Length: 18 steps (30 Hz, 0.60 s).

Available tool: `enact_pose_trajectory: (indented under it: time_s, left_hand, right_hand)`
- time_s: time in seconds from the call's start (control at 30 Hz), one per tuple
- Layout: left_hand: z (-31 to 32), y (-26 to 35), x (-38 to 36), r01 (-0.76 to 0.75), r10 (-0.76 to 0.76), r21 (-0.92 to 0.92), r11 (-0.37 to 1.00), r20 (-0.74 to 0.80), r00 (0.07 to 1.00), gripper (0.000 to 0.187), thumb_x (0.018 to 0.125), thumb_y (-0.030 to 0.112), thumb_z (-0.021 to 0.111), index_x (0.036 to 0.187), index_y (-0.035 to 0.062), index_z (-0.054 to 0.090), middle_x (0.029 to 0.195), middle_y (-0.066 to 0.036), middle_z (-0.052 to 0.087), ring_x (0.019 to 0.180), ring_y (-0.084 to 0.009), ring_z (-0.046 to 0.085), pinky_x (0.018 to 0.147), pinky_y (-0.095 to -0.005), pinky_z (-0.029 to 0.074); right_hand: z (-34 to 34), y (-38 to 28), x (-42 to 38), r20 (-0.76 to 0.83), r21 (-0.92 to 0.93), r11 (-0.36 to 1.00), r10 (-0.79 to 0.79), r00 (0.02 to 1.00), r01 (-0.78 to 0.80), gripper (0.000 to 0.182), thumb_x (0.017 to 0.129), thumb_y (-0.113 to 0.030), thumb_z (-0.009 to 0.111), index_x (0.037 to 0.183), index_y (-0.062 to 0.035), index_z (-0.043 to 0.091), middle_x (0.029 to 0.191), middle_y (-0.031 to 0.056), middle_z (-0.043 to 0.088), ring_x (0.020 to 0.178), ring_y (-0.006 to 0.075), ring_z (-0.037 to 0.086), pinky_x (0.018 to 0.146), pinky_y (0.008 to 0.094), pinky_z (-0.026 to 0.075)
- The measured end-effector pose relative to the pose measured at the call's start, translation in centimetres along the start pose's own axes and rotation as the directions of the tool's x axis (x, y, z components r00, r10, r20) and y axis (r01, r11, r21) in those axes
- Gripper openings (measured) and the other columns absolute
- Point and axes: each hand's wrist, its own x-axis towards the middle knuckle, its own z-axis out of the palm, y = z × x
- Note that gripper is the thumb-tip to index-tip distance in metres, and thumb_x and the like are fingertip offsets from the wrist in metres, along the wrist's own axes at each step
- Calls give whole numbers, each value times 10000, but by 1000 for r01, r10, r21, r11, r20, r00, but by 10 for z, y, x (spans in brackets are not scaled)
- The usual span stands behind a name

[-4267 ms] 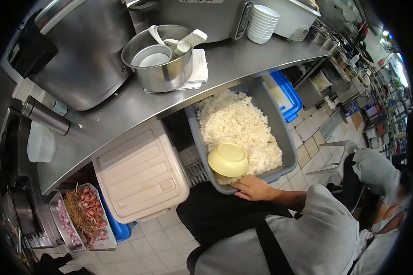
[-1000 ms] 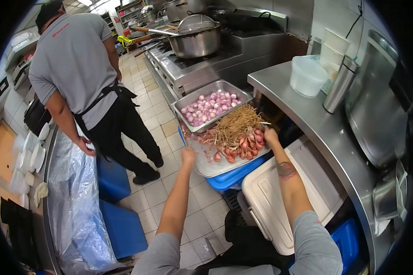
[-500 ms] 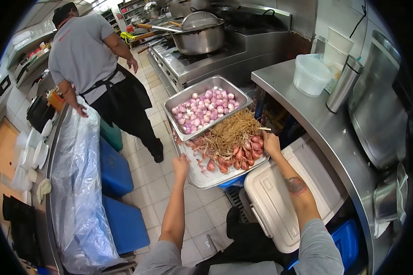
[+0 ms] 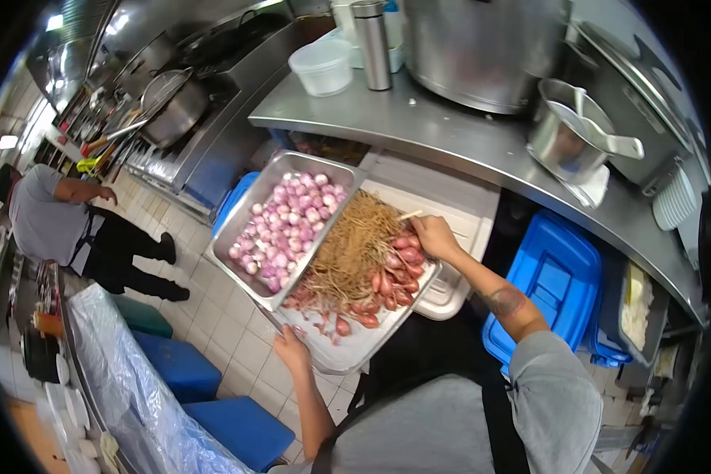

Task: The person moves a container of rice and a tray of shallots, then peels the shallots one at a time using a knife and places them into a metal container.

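My left hand (image 4: 292, 349) is closed on the near left edge of a shallow metal tray (image 4: 347, 351). At the tray's right side my right hand (image 4: 436, 236) is closed round its edge, the grip partly hidden; a thin pale stick-like piece (image 4: 409, 214) pokes out by the fingers. Reddish unpeeled shallots (image 4: 403, 272) lie on the tray beside a heap of dry brown roots and stalks (image 4: 351, 241). Resting at the tray's far left is a deeper steel pan (image 4: 349, 168) filled with peeled purple-white shallots (image 4: 288, 229).
A steel counter (image 4: 450, 130) carries a clear plastic tub (image 4: 321, 69), a flask (image 4: 371, 46), a large pot (image 4: 490, 55) and a smaller pot (image 4: 557, 142). Under it sit a beige lid (image 4: 446, 292) and blue tub (image 4: 545, 276). A co-worker (image 4: 51, 217) stands left.
My view has turned right, and the tray with its pan has swung toward the counter in both hands. The co-worker now appears farther off at the left.
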Motion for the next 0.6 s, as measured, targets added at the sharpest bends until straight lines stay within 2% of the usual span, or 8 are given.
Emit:
enact_pose_trajectory:
  time_s: [0.1,0.17,0.27,0.37,0.43,0.47,0.53,0.6]
  left_hand:
    - [23,6,-58,92,-86,-41,995,142,986,323,937,210,468,766,-53,542,654,-128,558,609,-218,526,583,-387,417]
    - [73,-51,-86,71,-76,34,997,149,986,331,947,215,460,777,-56,547,679,-138,571,636,-220,535,617,-389,424]
    - [97,7,-135,151,-114,-238,960,162,980,343,962,224,436,808,-62,546,712,-141,579,665,-224,536,656,-388,422]
    - [126,10,-166,235,-147,-322,917,274,950,333,980,222,394,956,-75,541,849,-145,601,775,-226,556,737,-362,430]
    - [143,12,-183,307,-150,-495,813,332,931,341,989,214,366,1119,-77,485,1012,-154,587,903,-224,555,822,-339,426]
    - [145,24,-193,312,-135,-539,782,343,930,356,995,199,347,1218,-70,420,1110,-158,556,984,-221,543,874,-328,414]
    - [163,22,-216,439,-206,-649,621,405,891,336,999,244,351,1169,-27,454,1111,-129,550,1008,-225,542,877,-350,445]
    - [168,23,-233,645,-248,-590,487,614,749,364,995,271,352,1205,-18,423,1148,-146,541,1036,-265,555,888,-416,462]
  right_hand:
    - [-64,26,-60,22,-133,989,74,997,-71,357,919,-246,386,868,-5,644,735,253,606,702,406,610,653,491,480]
    - [-61,95,-76,-44,-211,976,41,998,-49,322,884,-202,398,801,19,617,758,257,608,700,407,614,650,489,490]
    - [-85,135,-90,-159,-294,946,95,983,-139,282,870,-172,417,810,16,619,794,251,610,710,411,611,671,485,484]
    - [-116,152,-105,-233,-474,877,-42,971,-76,241,897,-134,437,840,7,623,772,221,604,725,396,593,662,468,487]
    - [-142,91,-115,-568,-220,960,19,823,-174,203,890,-149,493,865,-8,637,799,215,595,753,387,582,674,457,475]
    - [-147,65,-117,-597,-175,974,13,802,-146,198,877,-166,534,865,1,639,813,210,592,762,389,578,683,457,464]
    - [-147,18,-127,-495,5,997,65,866,-72,269,881,-235,539,850,15,634,746,212,621,692,347,621,665,403,483]
    - [-126,-6,-144,-30,330,908,282,959,-257,436,906,-370,518,822,40,640,590,126,629,547,196,626,587,349,493]
